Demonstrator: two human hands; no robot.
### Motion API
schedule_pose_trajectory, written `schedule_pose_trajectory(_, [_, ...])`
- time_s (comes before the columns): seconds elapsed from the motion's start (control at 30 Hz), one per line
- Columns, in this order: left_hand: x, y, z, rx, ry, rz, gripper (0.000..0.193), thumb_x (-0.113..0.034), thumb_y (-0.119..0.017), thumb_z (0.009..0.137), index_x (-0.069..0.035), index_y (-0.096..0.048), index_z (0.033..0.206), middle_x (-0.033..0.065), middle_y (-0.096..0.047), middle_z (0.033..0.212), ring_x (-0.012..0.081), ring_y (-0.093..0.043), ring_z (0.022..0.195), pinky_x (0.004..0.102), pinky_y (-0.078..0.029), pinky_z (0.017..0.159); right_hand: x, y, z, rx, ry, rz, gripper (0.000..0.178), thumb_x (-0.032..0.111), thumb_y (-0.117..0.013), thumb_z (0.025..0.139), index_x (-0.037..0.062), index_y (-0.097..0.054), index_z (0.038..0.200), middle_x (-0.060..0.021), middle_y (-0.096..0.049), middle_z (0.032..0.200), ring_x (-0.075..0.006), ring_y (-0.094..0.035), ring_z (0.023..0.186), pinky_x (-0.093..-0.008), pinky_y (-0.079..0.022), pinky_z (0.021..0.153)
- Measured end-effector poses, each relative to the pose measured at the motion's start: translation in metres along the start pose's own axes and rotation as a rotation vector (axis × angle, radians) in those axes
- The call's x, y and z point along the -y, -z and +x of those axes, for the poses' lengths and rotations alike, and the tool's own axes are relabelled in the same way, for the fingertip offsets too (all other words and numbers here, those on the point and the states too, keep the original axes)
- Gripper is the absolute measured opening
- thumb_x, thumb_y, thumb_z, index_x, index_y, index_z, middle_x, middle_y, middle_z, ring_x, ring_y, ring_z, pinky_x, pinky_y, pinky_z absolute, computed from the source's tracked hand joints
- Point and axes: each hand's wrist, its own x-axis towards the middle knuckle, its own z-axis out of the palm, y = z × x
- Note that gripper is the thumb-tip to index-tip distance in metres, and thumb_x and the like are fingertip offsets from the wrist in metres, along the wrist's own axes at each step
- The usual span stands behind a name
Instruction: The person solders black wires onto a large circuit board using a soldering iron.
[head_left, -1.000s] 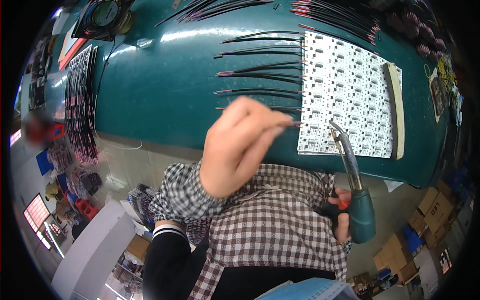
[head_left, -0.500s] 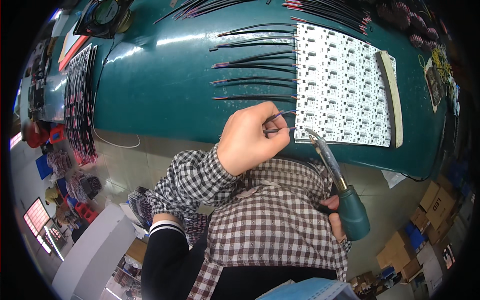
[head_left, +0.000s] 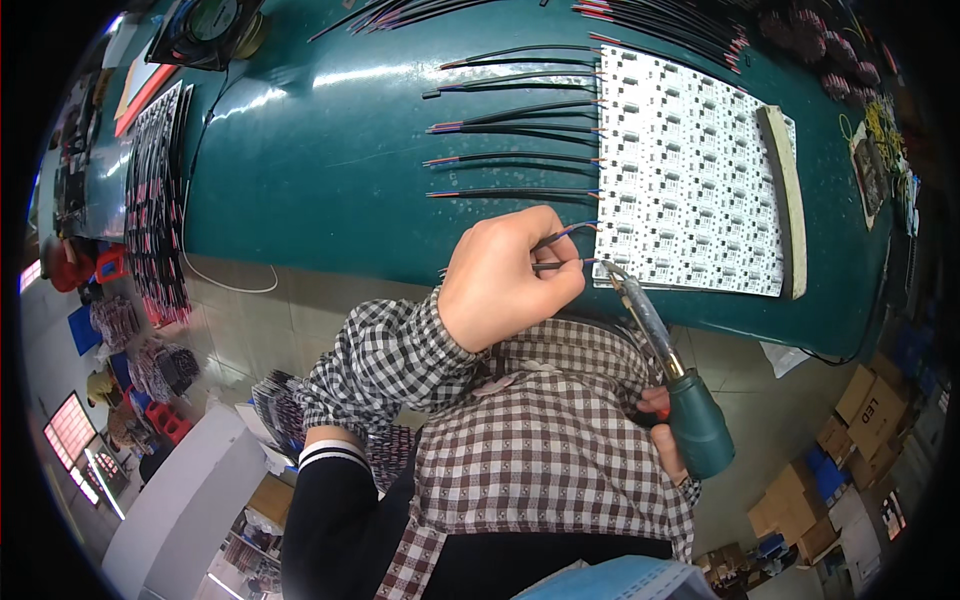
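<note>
At a green table (head_left: 330, 180), the left hand (head_left: 505, 280) pinched wires (head_left: 569, 230), seemingly steady beside the soldering iron (head_left: 702, 425) the right hand (head_left: 668, 450) clasped.

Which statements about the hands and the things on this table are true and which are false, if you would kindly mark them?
1. The left hand holds wires. True.
2. The right hand holds scissors. False: it holds a soldering iron.
3. The white circuit board lies left of the fan. False: it lies to the right.
4. A pale bar lies along the board's right side. True.
5. The tabletop is red. False: it is green.
</note>
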Motion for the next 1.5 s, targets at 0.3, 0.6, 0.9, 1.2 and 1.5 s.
schedule_pose_trajectory(0.3, [0.001,-0.001,0.003,-0.003,-0.004,-0.001,0.013,-0.007,-0.070,0.079,0.003,-0.061,0.079,0.0030,-0.062,0.072,0.0049,-0.057,0.068,0.0216,-0.048,0.060,-0.010,0.003,0.002,0.031,0.133,-0.202,0.032,0.026,-0.076,0.076,0.0055,-0.070,0.100,-0.0043,-0.072,0.089,-0.0233,-0.068,0.087,-0.0363,-0.053,0.080])
schedule_pose_trajectory(0.6, [0.002,-0.002,0.002,-0.019,-0.002,-0.003,0.014,-0.007,-0.071,0.078,0.003,-0.061,0.078,0.0031,-0.062,0.072,0.0048,-0.057,0.068,0.0218,-0.048,0.060,-0.004,0.003,0.002,0.016,0.041,-0.171,0.033,0.032,-0.076,0.080,0.0057,-0.070,0.099,-0.0040,-0.072,0.088,-0.0243,-0.068,0.088,-0.0373,-0.053,0.081])
schedule_pose_trajectory(0.9, [0.001,-0.002,0.005,-0.019,-0.008,-0.011,0.013,-0.007,-0.071,0.078,0.003,-0.062,0.079,0.0028,-0.061,0.071,0.0045,-0.056,0.067,0.0214,-0.048,0.059,-0.007,0.002,0.007,-0.019,0.161,-0.117,0.033,0.026,-0.078,0.079,0.0024,-0.068,0.100,-0.0071,-0.071,0.088,-0.0235,-0.068,0.081,-0.0360,-0.054,0.076])
schedule_pose_trajectory(1.2, [-0.001,-0.002,0.005,-0.006,0.012,-0.015,0.014,-0.007,-0.070,0.079,0.003,-0.060,0.077,0.0029,-0.061,0.070,0.0040,-0.056,0.067,0.0213,-0.048,0.059,-0.005,-0.008,0.005,-0.105,0.127,0.087,0.041,0.030,-0.077,0.080,-0.0033,-0.066,0.102,-0.0132,-0.070,0.088,-0.0240,-0.070,0.081,-0.0345,-0.055,0.072])
schedule_pose_trajectory(1.5, [0.007,-0.015,0.000,-0.209,-0.184,0.025,0.015,-0.009,-0.070,0.074,-0.002,-0.057,0.075,0.0101,-0.064,0.069,0.0211,-0.064,0.056,0.0318,-0.049,0.052,-0.013,0.002,0.003,-0.043,0.140,0.028,0.041,0.031,-0.076,0.082,-0.0033,-0.065,0.103,-0.0130,-0.070,0.089,-0.0234,-0.069,0.078,-0.0346,-0.054,0.071])
